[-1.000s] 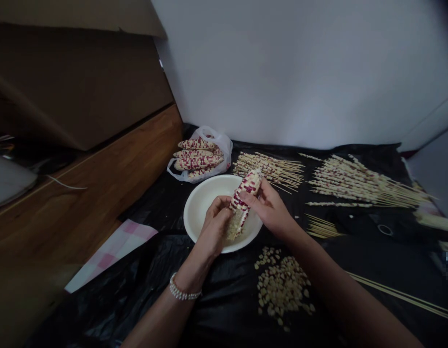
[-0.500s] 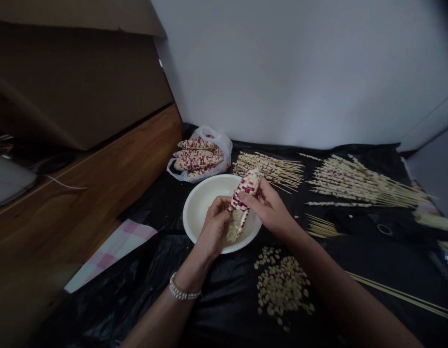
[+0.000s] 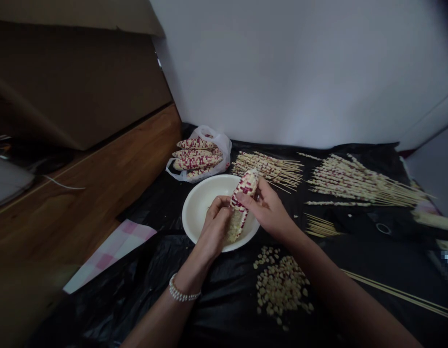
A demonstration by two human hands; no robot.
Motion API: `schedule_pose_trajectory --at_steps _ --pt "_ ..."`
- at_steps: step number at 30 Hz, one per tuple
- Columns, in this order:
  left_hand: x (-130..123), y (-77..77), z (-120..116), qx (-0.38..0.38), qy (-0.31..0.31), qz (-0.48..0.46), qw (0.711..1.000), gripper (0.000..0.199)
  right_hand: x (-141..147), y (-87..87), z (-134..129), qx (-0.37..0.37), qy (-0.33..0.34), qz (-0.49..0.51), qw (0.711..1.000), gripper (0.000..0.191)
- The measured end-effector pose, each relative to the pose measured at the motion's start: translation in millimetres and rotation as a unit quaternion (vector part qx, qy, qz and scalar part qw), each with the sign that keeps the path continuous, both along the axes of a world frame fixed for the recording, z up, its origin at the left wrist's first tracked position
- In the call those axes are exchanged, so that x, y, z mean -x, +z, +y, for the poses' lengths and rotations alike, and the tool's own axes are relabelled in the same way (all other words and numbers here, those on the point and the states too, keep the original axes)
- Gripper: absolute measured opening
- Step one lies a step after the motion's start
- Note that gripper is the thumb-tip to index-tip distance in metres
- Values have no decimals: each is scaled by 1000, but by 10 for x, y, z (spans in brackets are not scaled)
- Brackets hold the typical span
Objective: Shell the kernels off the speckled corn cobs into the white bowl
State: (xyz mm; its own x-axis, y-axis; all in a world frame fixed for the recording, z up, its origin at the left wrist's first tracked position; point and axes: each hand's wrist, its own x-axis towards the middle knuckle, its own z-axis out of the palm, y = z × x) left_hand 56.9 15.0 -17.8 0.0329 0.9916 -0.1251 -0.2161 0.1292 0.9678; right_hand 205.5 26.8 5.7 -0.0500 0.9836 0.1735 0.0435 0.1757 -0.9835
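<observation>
Over a white bowl (image 3: 190, 212) I hold a corn cob (image 3: 246, 186) speckled cream and dark red, tilted with its tip up and away from me. Its lower part is bare of kernels except for a strip along the right side. My left hand (image 3: 217, 224) is closed around the bare lower end, with the thumb near the edge of the remaining kernels. My right hand (image 3: 265, 205) grips the upper part from the right, its thumb lying across the kernels. Most of the bowl's inside is hidden behind my hands and the cob.
Loose kernels (image 3: 282, 285) lie on the black plastic sheet (image 3: 216, 299) nearer me. Behind the bowl sits a plastic bag (image 3: 224, 145) of several cobs. Kernel-threaded skewers (image 3: 263, 166) lie back right, with another group (image 3: 347, 181) farther right. Bare sticks (image 3: 320, 225) lie below them.
Both hands keep their hold on the cob, with only slight finger movement. The whole view has shifted a little; nothing else has visibly moved.
</observation>
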Motion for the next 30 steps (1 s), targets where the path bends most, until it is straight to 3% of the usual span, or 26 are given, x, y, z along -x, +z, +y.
schedule_pose_trajectory --at_steps 7,14,18,26,30 --pt "-4 7 -10 5 -3 -25 1000 30 -3 19 -8 0 6 10 1000 30" --pt "11 -15 -40 -10 -27 -21 999 23 -17 16 6 -3 -2 -3 1000 30" --pt "15 -25 -43 -22 -9 9 1000 21 6 -6 -4 -1 -6 -24 1000 32" --pt "-10 15 -56 -22 -23 -6 999 27 -17 22 4 6 -12 -18 1000 32" --pt "-1 6 -54 -31 -13 45 998 25 -4 5 11 -1 -20 -34 999 32"
